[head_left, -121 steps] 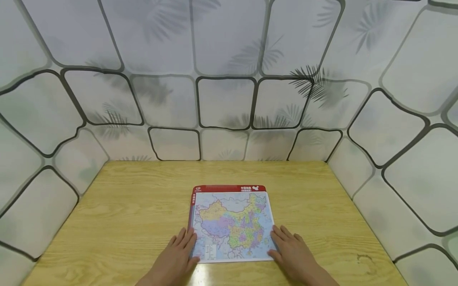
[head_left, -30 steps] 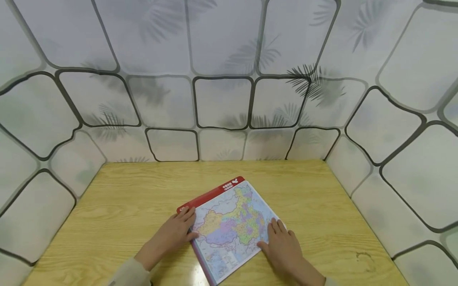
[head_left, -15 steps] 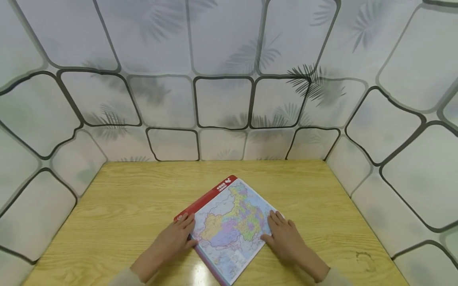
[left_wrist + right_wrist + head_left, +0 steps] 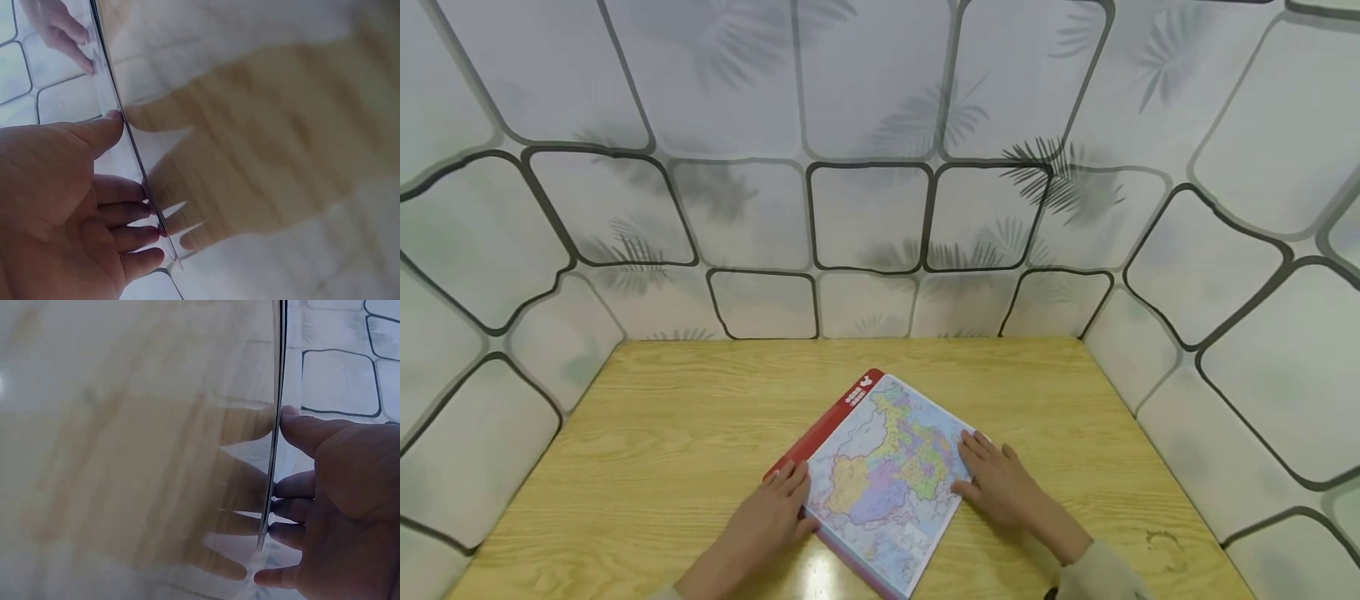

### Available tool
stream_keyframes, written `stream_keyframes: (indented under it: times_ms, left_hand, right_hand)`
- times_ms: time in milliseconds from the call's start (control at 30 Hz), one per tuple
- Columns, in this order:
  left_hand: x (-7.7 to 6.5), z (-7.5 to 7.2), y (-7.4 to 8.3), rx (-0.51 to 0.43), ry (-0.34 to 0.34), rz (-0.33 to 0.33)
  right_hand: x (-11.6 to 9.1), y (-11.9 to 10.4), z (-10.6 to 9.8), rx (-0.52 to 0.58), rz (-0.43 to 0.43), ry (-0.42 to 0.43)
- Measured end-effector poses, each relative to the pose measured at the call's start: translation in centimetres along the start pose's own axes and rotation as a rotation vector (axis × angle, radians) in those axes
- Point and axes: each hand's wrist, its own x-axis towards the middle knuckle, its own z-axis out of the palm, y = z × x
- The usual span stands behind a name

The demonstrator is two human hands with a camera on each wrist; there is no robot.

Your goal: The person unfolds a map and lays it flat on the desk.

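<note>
Map turned counterclockwise from square to diagonal.
Flat between left hand and right hand, straight fingers touching its edges; I judge the turn partly done, what's left unclear.

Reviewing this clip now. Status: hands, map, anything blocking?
Left hand and right hand touching map near opposite corners. Map flat on table, angled. No obstacle visible around it.

The thin, flat multicoloured map with a red band — its tiny lettering unreadable — is partly hidden by the left grip; the head view's near edge crops the yellow wood-grained tabletop and beige right sleeve.
</note>
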Motion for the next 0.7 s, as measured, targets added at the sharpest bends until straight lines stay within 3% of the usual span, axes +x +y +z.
stream_keyframes:
  times_ms: [333,500,600,700]
  left_hand:
    - [-0.5,0.1,2.2,-0.043,-0.071,-0.13]
    - [-0.8,0.0,3.0,-0.062,-0.089,-0.149]
    - [-1.0,0.3,3.1,-0.018,-0.037,-0.119]
    - [-1.1,0.4,3.0,0.034,0.065,-0.074]
  right_hand:
    - [1.2,0.7,-0.4,0.02,-0.007,-0.016]
    - [1.6,0.8,-0.5,0.021,-0.012,-0.021]
    - [1.8,0.7,-0.5,0.037,-0.009,-0.005]
    - [1.8,0.4,-0.5,0.05,0.003,0.022]
